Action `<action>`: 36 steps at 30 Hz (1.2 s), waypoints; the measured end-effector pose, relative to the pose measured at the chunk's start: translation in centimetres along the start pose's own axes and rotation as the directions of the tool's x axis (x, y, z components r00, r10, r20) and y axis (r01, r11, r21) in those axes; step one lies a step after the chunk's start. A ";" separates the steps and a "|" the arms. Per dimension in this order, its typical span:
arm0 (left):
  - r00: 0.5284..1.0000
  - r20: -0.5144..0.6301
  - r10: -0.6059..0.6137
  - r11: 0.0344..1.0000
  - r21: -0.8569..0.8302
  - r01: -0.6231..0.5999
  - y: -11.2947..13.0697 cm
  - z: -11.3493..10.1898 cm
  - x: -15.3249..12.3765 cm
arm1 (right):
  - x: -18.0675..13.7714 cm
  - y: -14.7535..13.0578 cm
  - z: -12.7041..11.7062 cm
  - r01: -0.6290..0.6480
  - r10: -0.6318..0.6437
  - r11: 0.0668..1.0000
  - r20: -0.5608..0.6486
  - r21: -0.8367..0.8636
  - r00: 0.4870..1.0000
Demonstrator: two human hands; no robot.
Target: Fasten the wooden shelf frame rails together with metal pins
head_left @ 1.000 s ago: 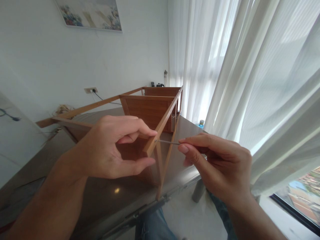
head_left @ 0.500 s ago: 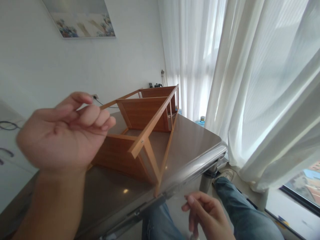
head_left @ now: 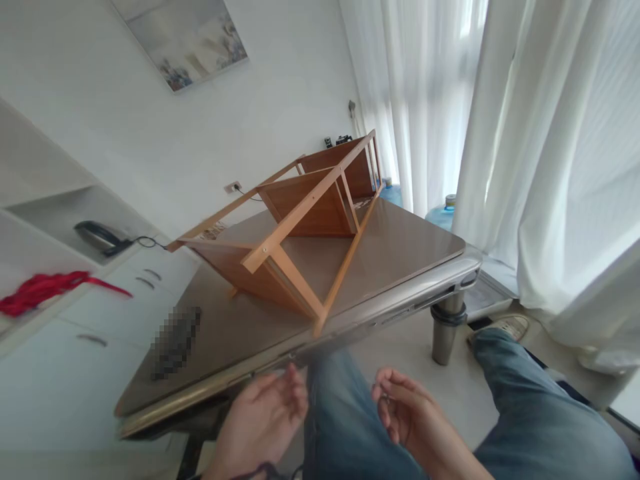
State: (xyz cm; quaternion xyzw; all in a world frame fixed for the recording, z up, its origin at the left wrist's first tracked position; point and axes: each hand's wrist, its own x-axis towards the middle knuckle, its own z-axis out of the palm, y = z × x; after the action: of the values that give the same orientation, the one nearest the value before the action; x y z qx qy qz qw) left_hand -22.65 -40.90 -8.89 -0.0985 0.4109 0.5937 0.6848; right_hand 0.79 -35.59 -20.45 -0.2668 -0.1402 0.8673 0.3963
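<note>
A wooden shelf frame (head_left: 300,230) lies on its side on the brown table (head_left: 400,250), with neither hand touching it. Both hands are low over my lap in blue jeans, below the table's front edge. My left hand (head_left: 265,420) is palm up and a little blurred, its fingers loosely extended and nothing visible in it. My right hand (head_left: 406,415) is beside it with the fingers curled inward. A small glint shows at its fingertips, but I cannot make out what it is.
A dark blurred object (head_left: 175,340) lies on the table's near left. White cabinets (head_left: 75,333) on the left carry a red cord (head_left: 45,288) and a black appliance (head_left: 100,235). Water bottles (head_left: 443,213) and white curtains (head_left: 550,167) are on the right. The metal table leg (head_left: 445,327) stands by my shoe (head_left: 500,327).
Both hands left the frame and dropped to my lap. The right hand pulled the thin metal tool away from the frame's corner. The view swung left and down.
</note>
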 end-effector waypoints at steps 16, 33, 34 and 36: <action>0.949 0.271 -0.161 0.832 0.554 -0.017 -8.2 3.1 5.8 | -3.1 -0.7 -1.7 0.162 -0.137 0.975 0.157 -0.155 0.978; 0.991 0.125 -0.048 0.643 0.763 -0.065 -8.3 -1.1 5.9 | -1.7 0.1 -1.4 0.444 -0.254 0.351 0.373 -0.824 0.892; 0.989 0.145 -0.029 0.581 0.808 -0.101 -8.1 -1.0 5.5 | -1.7 0.3 -1.6 0.428 -0.259 0.372 0.351 -0.823 0.900; 0.966 0.237 0.104 0.320 0.911 -0.259 -7.0 -0.5 4.3 | -1.6 0.5 -2.0 0.357 -0.279 0.455 0.250 -0.816 0.927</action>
State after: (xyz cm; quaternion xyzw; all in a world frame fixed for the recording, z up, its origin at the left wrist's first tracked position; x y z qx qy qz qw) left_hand -16.82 -39.98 -14.63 0.3982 0.6372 0.3288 0.5720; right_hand 2.51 -37.09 -21.72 -0.3600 -0.6079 0.6071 0.3637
